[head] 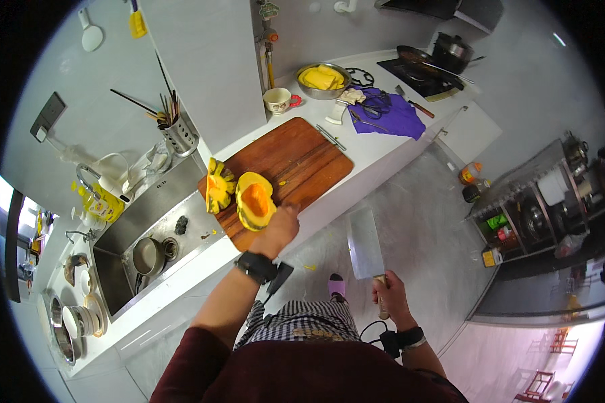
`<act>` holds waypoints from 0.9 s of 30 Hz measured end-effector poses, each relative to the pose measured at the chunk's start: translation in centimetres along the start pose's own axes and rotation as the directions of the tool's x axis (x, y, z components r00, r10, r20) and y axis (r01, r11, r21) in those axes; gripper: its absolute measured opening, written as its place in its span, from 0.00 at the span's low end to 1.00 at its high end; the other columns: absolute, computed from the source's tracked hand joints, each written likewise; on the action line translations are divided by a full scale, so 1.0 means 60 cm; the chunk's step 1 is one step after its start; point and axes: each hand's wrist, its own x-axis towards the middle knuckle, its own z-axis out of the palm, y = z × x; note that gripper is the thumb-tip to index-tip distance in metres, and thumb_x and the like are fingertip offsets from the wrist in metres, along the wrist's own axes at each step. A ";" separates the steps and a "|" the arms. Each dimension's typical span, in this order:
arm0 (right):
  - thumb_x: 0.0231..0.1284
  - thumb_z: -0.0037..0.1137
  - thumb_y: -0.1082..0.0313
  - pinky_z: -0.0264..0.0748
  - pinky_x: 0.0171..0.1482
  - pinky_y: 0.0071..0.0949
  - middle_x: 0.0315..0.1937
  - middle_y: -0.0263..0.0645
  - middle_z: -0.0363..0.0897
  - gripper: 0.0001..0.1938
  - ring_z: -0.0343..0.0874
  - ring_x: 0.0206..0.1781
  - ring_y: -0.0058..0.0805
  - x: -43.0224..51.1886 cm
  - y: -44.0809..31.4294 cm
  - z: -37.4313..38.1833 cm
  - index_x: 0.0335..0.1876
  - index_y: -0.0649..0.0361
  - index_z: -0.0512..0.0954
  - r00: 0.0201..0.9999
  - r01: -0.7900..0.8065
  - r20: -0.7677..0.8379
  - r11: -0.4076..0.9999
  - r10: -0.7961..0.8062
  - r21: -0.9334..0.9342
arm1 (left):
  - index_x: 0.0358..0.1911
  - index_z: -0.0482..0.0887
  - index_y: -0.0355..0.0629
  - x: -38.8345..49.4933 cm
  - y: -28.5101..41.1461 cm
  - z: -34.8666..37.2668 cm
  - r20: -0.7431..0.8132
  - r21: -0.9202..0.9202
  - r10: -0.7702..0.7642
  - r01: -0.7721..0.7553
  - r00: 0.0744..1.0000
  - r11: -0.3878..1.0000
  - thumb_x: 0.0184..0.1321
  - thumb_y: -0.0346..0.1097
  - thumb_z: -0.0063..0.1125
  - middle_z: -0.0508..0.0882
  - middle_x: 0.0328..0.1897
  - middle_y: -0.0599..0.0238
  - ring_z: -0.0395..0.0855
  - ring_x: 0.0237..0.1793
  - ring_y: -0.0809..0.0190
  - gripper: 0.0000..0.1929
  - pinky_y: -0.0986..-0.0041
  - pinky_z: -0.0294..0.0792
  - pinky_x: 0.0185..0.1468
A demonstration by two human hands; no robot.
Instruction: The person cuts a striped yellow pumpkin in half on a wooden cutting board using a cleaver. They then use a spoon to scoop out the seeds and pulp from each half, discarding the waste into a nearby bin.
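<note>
My right hand (394, 297) grips the wooden handle of a cleaver (365, 247), its broad blade pointing away from me over the floor. On the wooden cutting board (307, 156) lies a hollowed piece of pumpkin (254, 204), its orange cavity facing up. My left hand (280, 229) is against the near right side of that piece; its fingers are partly hidden, so its hold is unclear. Farther left, a ridged pumpkin piece with green and yellow rind (219, 186) rests at the board's edge by the sink.
To the left is a steel sink (166, 201) holding a pot (148, 256). Beyond the board stand a cup (278, 101) and a metal bowl of yellow pieces (322, 80). A purple cloth (388, 113) and a knife (418, 105) lie near the stove (418, 75).
</note>
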 end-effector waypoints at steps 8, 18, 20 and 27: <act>0.67 0.55 0.65 0.76 0.29 0.25 0.27 0.33 0.75 0.13 0.76 0.25 0.19 0.210 -0.077 -0.150 0.51 0.63 0.74 0.983 -0.026 0.179 0.996 0.042 -0.087 | 0.60 0.72 0.31 0.198 -0.060 0.040 0.045 0.139 -0.596 0.586 0.801 0.798 0.61 0.37 0.60 0.76 0.59 0.37 0.79 0.57 0.41 0.26 0.59 0.75 0.60; 0.66 0.56 0.69 0.75 0.29 0.24 0.27 0.32 0.75 0.10 0.75 0.24 0.18 0.323 -0.103 -0.191 0.50 0.62 0.74 0.956 -0.068 0.284 0.998 0.067 -0.006 | 0.51 0.82 0.34 0.245 -0.051 0.011 0.117 0.050 -0.798 0.799 0.592 0.600 0.60 0.40 0.64 0.83 0.52 0.40 0.84 0.53 0.40 0.20 0.57 0.77 0.58; 0.65 0.56 0.71 0.74 0.28 0.22 0.27 0.31 0.74 0.09 0.74 0.24 0.18 0.331 -0.100 -0.191 0.49 0.61 0.74 0.946 -0.078 0.315 0.997 0.079 -0.017 | 0.49 0.84 0.35 0.243 -0.050 0.015 0.065 0.063 -0.809 0.806 0.584 0.588 0.59 0.41 0.64 0.84 0.51 0.40 0.84 0.52 0.40 0.19 0.57 0.77 0.57; 0.64 0.57 0.72 0.74 0.28 0.22 0.27 0.31 0.75 0.10 0.74 0.24 0.17 0.355 -0.104 -0.205 0.48 0.63 0.74 0.932 -0.012 0.360 0.997 0.037 -0.070 | 0.41 0.88 0.40 0.269 -0.054 0.014 -0.046 0.050 -0.749 0.750 0.661 0.660 0.58 0.39 0.63 0.87 0.41 0.42 0.86 0.47 0.42 0.13 0.59 0.79 0.51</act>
